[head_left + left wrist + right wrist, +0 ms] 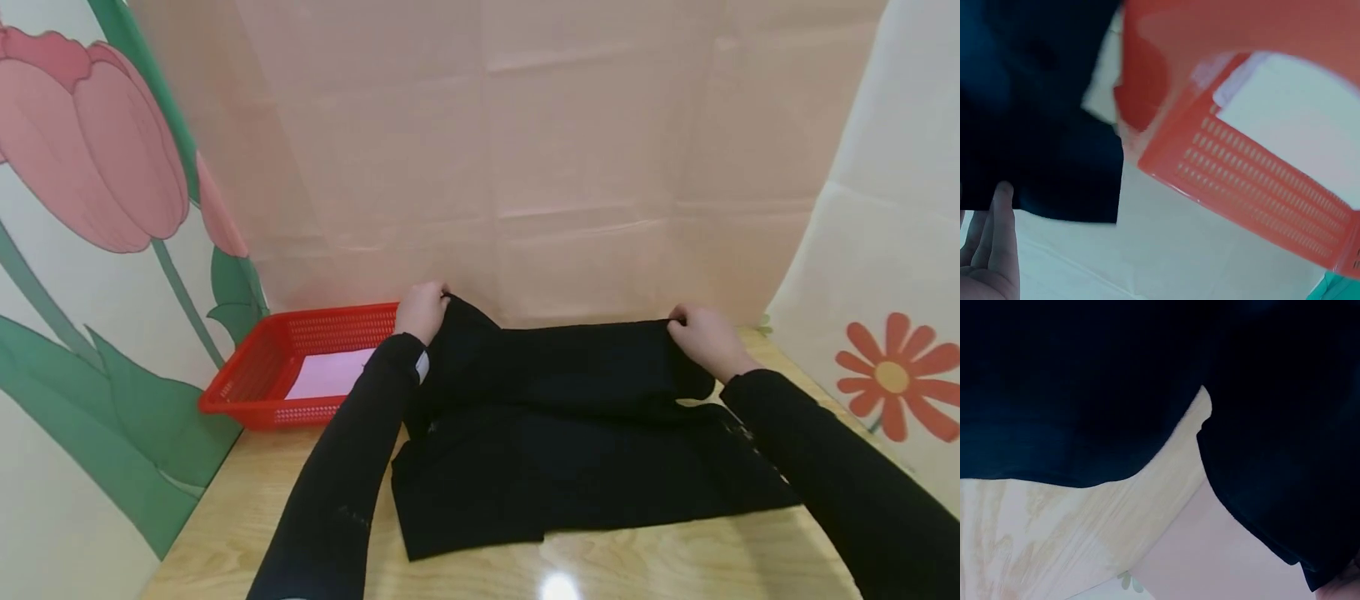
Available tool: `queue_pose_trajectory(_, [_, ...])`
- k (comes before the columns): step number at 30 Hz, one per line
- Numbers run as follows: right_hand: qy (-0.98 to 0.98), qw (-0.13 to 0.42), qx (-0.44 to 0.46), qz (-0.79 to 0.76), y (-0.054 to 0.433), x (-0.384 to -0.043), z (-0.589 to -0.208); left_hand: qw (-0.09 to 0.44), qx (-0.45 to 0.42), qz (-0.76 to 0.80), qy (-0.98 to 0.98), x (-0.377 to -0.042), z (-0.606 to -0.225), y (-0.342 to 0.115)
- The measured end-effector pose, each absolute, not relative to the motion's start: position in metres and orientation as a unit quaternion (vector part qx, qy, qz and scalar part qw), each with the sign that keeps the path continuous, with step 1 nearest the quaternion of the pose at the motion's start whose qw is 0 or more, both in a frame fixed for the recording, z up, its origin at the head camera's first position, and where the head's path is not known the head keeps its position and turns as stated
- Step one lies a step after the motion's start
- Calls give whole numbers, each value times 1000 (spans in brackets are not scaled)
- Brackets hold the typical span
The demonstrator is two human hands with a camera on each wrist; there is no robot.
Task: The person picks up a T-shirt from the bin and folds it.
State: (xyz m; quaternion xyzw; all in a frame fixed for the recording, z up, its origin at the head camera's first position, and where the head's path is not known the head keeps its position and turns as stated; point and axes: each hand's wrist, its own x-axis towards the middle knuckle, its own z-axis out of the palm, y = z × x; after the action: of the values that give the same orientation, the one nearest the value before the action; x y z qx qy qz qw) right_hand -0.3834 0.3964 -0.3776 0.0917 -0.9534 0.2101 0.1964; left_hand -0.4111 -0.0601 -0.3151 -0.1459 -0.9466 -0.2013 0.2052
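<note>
A wide black cloth (585,475) lies over the table, its far part lifted and folded back on itself. My left hand (422,312) pinches its far left corner beside the red basket, and my right hand (708,340) grips the far right corner. Between the two hands the upper edge runs nearly straight, with a raised peak at the left. In the left wrist view, fingers (1002,231) lie against the edge of the dark cloth (1054,125). The right wrist view is mostly filled by the hanging cloth (1054,394); only a sliver of the right hand (1342,589) shows.
A red plastic basket (300,321) with perforated sides stands at the back left, holding a white sheet (330,375). The light wood table (637,567) meets a beige backdrop (585,167) behind. Flower-printed panels (892,375) flank both sides.
</note>
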Motion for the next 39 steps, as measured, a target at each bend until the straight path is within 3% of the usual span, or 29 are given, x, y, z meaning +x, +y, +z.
queue_pose_trajectory(10, [-964,170,86,185,386,-410,-386,188,-104,-243,-946,-440,-343,-58])
queue_pose_trajectory(16, [-977,115,88,154,382,-415,-395,114,-98,-200,-968,-438,-359,-50])
queue_pose_trajectory(21, [-980,53,105,160,384,-409,-387,78,-120,-175,-974,-421,-349,-44])
queue_pose_trajectory(29, [-976,31,159,147,381,-388,-358,49,-187,-142,-971,-384,-333,-42])
queue_pose_trajectory(39, [-973,-22,199,111,381,-369,-389,-79,-233,-60,-967,-313,-362,-31])
